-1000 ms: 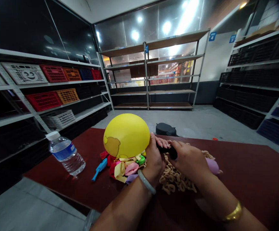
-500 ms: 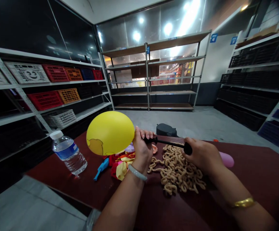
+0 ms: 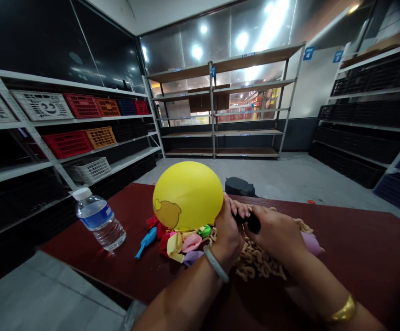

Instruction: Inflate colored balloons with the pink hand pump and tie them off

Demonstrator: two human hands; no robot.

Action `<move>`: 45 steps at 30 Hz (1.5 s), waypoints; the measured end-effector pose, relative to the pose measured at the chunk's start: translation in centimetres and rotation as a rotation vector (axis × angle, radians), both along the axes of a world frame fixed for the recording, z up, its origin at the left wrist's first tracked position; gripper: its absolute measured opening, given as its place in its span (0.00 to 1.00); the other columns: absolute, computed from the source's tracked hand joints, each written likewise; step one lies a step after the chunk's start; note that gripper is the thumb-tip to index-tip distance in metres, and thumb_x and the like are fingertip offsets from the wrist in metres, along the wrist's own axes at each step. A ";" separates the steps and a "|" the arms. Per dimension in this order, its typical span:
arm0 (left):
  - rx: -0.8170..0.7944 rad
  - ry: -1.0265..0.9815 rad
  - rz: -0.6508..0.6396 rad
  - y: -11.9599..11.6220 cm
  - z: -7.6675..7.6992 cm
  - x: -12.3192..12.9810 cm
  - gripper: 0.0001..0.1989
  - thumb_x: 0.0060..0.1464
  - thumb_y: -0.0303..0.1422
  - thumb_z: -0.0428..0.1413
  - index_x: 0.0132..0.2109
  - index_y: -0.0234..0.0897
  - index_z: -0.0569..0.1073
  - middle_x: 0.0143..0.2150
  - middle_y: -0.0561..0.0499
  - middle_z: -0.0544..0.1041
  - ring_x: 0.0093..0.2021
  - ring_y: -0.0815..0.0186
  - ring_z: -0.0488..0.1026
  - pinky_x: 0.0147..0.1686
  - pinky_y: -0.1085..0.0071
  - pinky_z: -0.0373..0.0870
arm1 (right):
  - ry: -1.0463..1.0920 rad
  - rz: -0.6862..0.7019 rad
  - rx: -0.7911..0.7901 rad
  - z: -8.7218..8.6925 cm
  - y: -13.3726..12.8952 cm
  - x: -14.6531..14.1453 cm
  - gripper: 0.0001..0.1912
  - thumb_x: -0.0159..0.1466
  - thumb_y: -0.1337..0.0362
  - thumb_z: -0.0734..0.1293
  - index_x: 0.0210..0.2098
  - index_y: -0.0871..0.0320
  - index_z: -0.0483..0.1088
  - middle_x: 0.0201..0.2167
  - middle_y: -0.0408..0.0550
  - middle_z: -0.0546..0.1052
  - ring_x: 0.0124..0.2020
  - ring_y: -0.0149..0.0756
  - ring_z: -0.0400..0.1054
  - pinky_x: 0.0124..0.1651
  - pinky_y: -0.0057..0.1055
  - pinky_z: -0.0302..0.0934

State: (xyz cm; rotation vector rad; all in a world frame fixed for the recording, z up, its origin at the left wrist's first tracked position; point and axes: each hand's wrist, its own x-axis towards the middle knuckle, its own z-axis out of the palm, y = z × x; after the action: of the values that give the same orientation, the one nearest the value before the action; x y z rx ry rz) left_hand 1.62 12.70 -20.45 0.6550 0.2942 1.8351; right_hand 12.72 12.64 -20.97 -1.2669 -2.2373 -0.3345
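Observation:
An inflated yellow balloon (image 3: 188, 195) with a cartoon bear print sits at the left end of a black hand pump (image 3: 254, 222). My left hand (image 3: 228, 227) is closed around the pump's body beside the balloon's neck, which the fingers hide. Gripping the pump's handle end, my right hand (image 3: 277, 232) is close against the left. Under both hands lies a tangled pile of tan, rope-like strands (image 3: 260, 266). Limp, colourful balloons (image 3: 175, 246) lie below the yellow one, with a blue one (image 3: 147, 241) at their left. A pink-purple balloon (image 3: 312, 242) rests beyond my right wrist.
A water bottle (image 3: 100, 220) with a white cap stands on the dark red table (image 3: 362, 253) at left. Past the far edge is a black object (image 3: 239, 186). Metal shelving (image 3: 214, 133) lines the room, with plastic crates (image 3: 67, 143) on the left racks.
The pump's rod, drawn out before, is now pushed in, and my hands have come together. My left hand and the yellow balloon have shifted right, uncovering more limp balloons.

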 end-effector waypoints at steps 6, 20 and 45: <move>0.016 -0.028 0.152 0.4 2.7 -4.1 0.25 0.59 0.45 0.54 0.21 0.38 0.56 0.15 0.58 0.57 0.18 0.71 0.57 0.36 0.66 0.66 | -0.049 0.018 0.004 0.0 1.7 2.0 0.18 0.60 0.51 0.63 0.47 0.51 0.69 0.40 0.46 0.79 0.37 0.41 0.74 0.35 0.34 0.58; -0.065 -0.098 0.028 2.1 0.3 -3.4 0.23 0.59 0.45 0.54 0.22 0.37 0.58 0.18 0.57 0.58 0.21 0.70 0.60 0.32 0.68 0.62 | -0.154 -0.101 0.047 0.3 1.4 2.0 0.12 0.61 0.55 0.62 0.40 0.53 0.68 0.33 0.46 0.78 0.32 0.39 0.72 0.30 0.34 0.52; -0.013 -0.108 0.125 2.2 1.9 -6.5 0.23 0.60 0.41 0.54 0.21 0.38 0.56 0.16 0.57 0.57 0.20 0.69 0.59 0.29 0.68 0.61 | -0.151 -0.101 0.034 0.1 2.9 4.3 0.14 0.60 0.54 0.63 0.43 0.52 0.68 0.36 0.45 0.78 0.33 0.39 0.73 0.31 0.34 0.53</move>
State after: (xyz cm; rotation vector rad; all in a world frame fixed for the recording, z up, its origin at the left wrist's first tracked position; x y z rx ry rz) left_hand -4.92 14.89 -18.53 0.5361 0.2804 1.9788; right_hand 16.97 15.57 -20.86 -1.3808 -2.2854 -0.5203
